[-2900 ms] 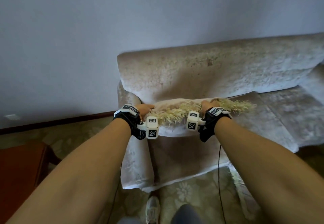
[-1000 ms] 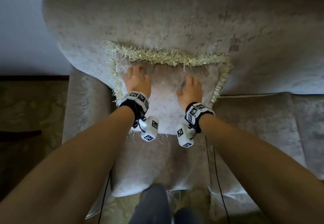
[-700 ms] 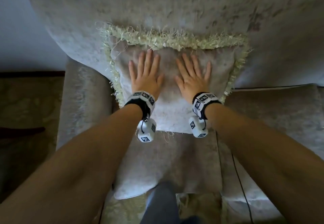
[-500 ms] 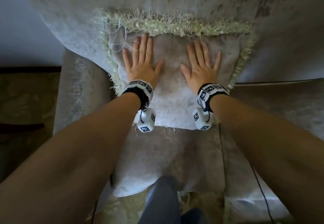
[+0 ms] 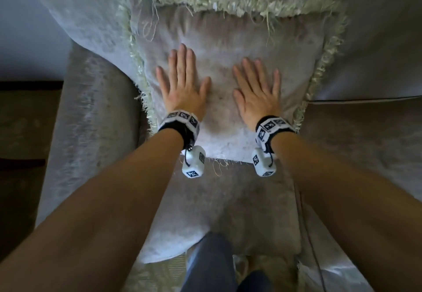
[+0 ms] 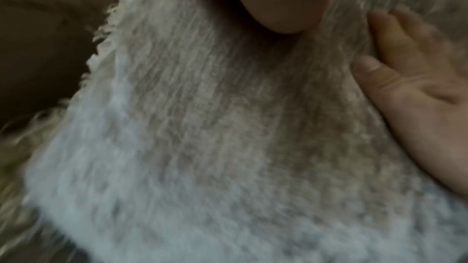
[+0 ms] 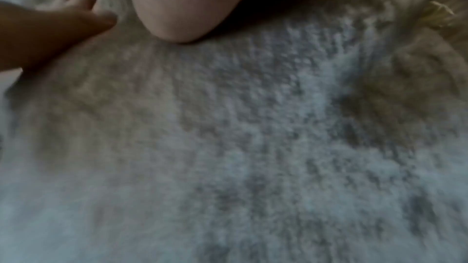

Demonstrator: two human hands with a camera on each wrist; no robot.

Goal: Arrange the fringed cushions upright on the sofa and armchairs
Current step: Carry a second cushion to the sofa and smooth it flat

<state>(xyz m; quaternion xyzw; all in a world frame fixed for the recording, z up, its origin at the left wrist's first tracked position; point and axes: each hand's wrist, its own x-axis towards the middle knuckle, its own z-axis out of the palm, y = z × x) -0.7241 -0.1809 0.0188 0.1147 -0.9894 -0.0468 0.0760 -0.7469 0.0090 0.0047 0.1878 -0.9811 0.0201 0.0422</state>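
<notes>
Your left hand [image 5: 182,86] and right hand [image 5: 257,91] press flat, holding nothing, on the fringed cushion [image 5: 226,67] leaning against the sofa back [image 5: 376,40] behind them; let go fast and it may flop forward.

A fringed cushion [image 5: 228,40] stood propped against the sofa backrest [image 5: 80,17], its lower edge resting on the seat [image 5: 228,200]. The left hand [image 5: 182,88] lay flat on the cushion's left half and the right hand [image 5: 257,93] flat on its right half, side by side and apart. The sofa's armrest [image 5: 91,131] lay just left of the cushion. A second seat cushion [image 5: 365,143] adjoined on the right. The person's leg [image 5: 210,264] stood before the seat's front edge.
</notes>
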